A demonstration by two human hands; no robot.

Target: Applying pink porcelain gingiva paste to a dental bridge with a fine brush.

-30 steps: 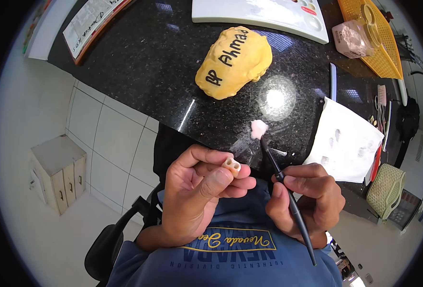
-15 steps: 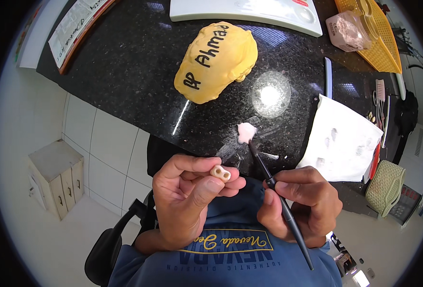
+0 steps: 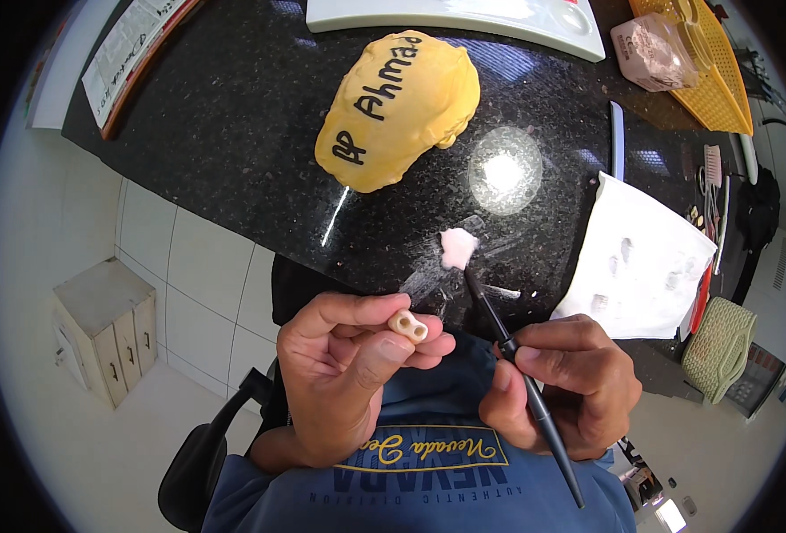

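Observation:
Pinched between the thumb and fingers of my left hand (image 3: 344,373) is a small cream-white dental bridge (image 3: 408,326), its two round hollows facing up. My right hand (image 3: 570,377) grips a slim black brush (image 3: 535,404) like a pen. The dark brush tip points away from me and reaches the near edge of a small pale-pink patch of paste or powder (image 3: 458,248) on the black speckled countertop (image 3: 233,133). Whether the tip touches it I cannot tell. Whitish smears surround the patch.
Farther off lies a yellow stone-like cast (image 3: 397,111) with black handwriting. Behind it is a white tray (image 3: 464,22). On the right are a white cloth (image 3: 637,258) with grey smudges, a yellow basket (image 3: 713,80), a clear jar (image 3: 655,53), a brush (image 3: 712,169) and a woven pouch (image 3: 719,348).
The brush tip has drawn back slightly from the middle of the pink patch to its near edge. My left hand holds the dental bridge almost unmoved; the view has shifted a little.

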